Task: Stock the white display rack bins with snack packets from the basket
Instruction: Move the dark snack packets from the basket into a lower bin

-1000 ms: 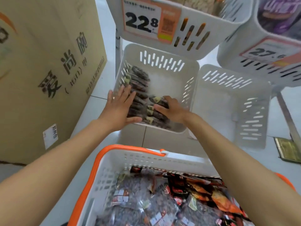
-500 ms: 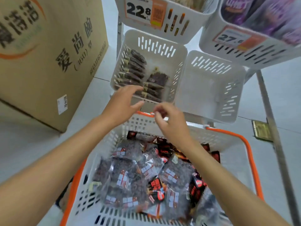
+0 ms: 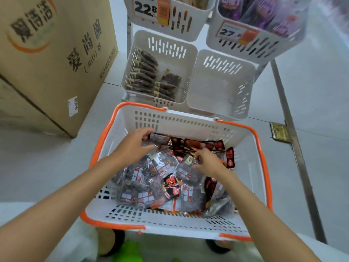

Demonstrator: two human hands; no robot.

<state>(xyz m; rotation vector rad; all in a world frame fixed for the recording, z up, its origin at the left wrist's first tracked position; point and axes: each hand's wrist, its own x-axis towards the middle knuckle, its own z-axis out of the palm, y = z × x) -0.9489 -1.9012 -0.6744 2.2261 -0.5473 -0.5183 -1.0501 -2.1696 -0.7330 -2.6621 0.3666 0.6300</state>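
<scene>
My left hand (image 3: 135,146) is curling round a packet (image 3: 158,138) at the far wall of the basket (image 3: 188,122); my right hand (image 3: 207,162) is pinching another. Gripping slick film loosely, I'm risking drops short of the half-filled bin (image 3: 166,47), upper centre.

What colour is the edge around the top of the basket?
Orange. The basket's rim runs orange round white slotted walls, seen clearly in the head view.

Glossy packets (image 3: 166,178), slotted plastic basket (image 3: 188,123)

2 bare forearms (image 3: 62,193) are seen, ending in the left hand (image 3: 136,146) and right hand (image 3: 207,161); pale white cloth (image 3: 79,242), blurred, is worn lower down.
</scene>
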